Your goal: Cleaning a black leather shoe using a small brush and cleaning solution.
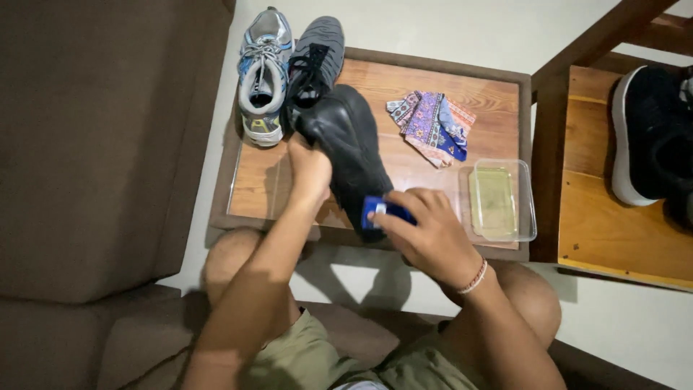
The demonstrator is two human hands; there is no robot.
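My left hand [310, 170] grips a black leather shoe [351, 148] by its side and holds it tilted over the small wooden table [433, 79]. Against the shoe's toe end my right hand [426, 231] presses a small blue object [385, 211], fingers closed around it; what the object is I cannot tell. A beaded band circles my right wrist.
A grey-and-blue sneaker [263, 72] and a dark grey shoe [321, 50] stand at the table's far left. A patterned cloth [433, 126] lies at mid table, next to a clear plastic container [502, 201] with yellowish liquid. A wooden shelf on the right holds a black sneaker [646, 133]. A brown sofa [94, 144] lies left.
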